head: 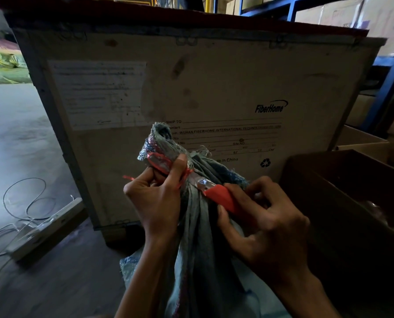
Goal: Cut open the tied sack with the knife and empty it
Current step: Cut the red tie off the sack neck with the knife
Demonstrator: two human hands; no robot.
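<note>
— Where was the sack when you set the blade to it?

— It stood upright just in front of the big crate, its bunched neck raised against the printed panel and its body hanging down between your forearms. The brown box sat open to the right of the crate

— And your hands?

— Your left hand was closed round the neck, thumb and fingers pinching the gathered cloth right at the red string. Your right hand was wrapped tight round the red handle of the knife, fingers curled together, with the blade lying against the cloth just below the tie

— How did the sack look to handle?

— Soft and limp, I judged; the woven cloth creased freely and frayed at the top, so it would slide under a blade unless you kept it taut. The neck under the tie was the place to hold. How heavy it was I could not tell, since the bottom was out of sight

— Any risk?

— The edge pointed toward your left fingers, which were very near
</note>
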